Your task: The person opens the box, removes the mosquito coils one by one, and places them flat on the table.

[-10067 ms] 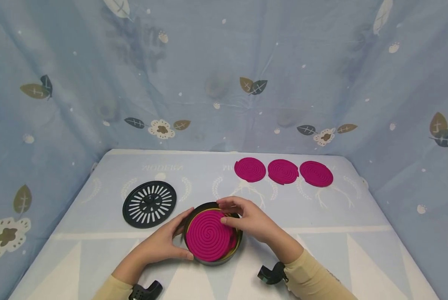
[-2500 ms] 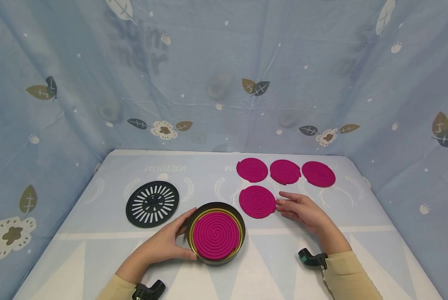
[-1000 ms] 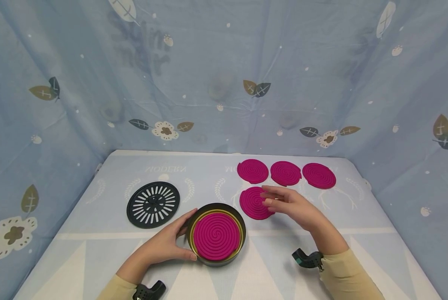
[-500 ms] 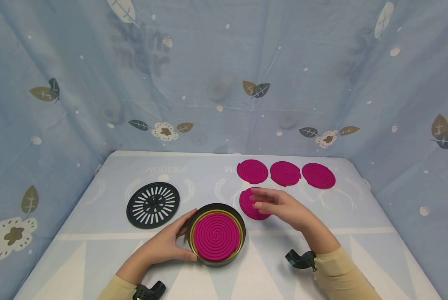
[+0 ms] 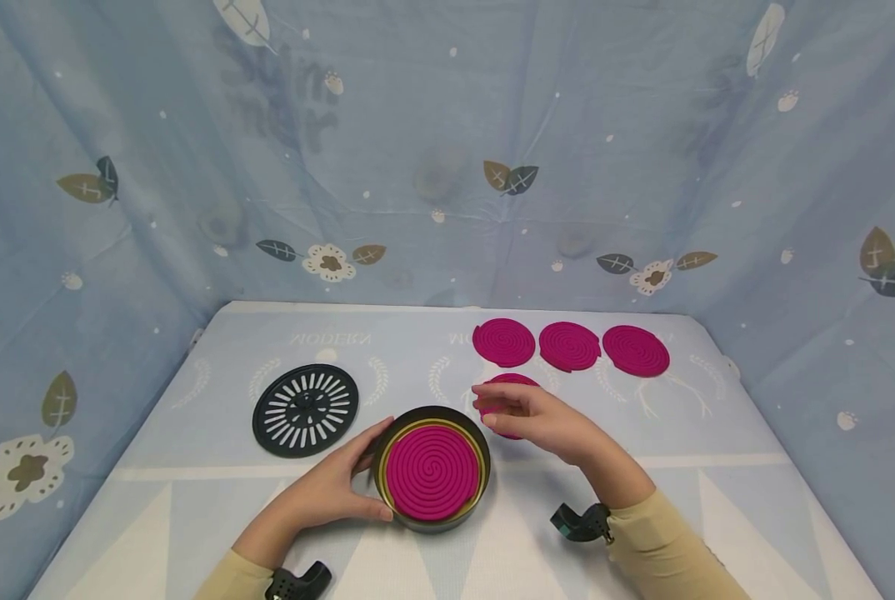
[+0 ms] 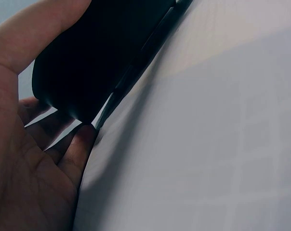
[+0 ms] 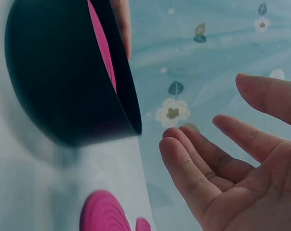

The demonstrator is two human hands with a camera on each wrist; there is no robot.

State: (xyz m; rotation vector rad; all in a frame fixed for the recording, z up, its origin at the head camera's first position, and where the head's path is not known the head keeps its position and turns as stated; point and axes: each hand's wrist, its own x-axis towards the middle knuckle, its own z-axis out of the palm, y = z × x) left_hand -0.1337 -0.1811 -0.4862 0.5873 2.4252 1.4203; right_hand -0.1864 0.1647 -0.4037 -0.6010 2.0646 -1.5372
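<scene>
A round black tin [image 5: 434,526] with a yellow inner edge stands on the table, a magenta mosquito coil [image 5: 431,472] lying in it. My left hand [image 5: 327,489] grips the tin's left side, thumb at the front and fingers behind; the left wrist view shows the tin's dark wall [image 6: 102,53] between them. My right hand [image 5: 537,422] hovers to the tin's upper right, fingers loosely bent and holding nothing. Beneath it lies another coil [image 5: 512,379], partly covered by the hand. The right wrist view shows a gap between the fingers and the tin [image 7: 63,82].
Along the table's far edge lie three more magenta coils, left [image 5: 503,342], middle [image 5: 570,347] and right [image 5: 636,351]. A black slotted lid [image 5: 267,437] rests left of the tin. Patterned cloth [image 5: 432,125] hangs around the table's back and sides.
A coil has come to lie on the table right of the tin since the oldest frame. In the last second my right hand has moved left over it toward the tin. The left hand keeps still.
</scene>
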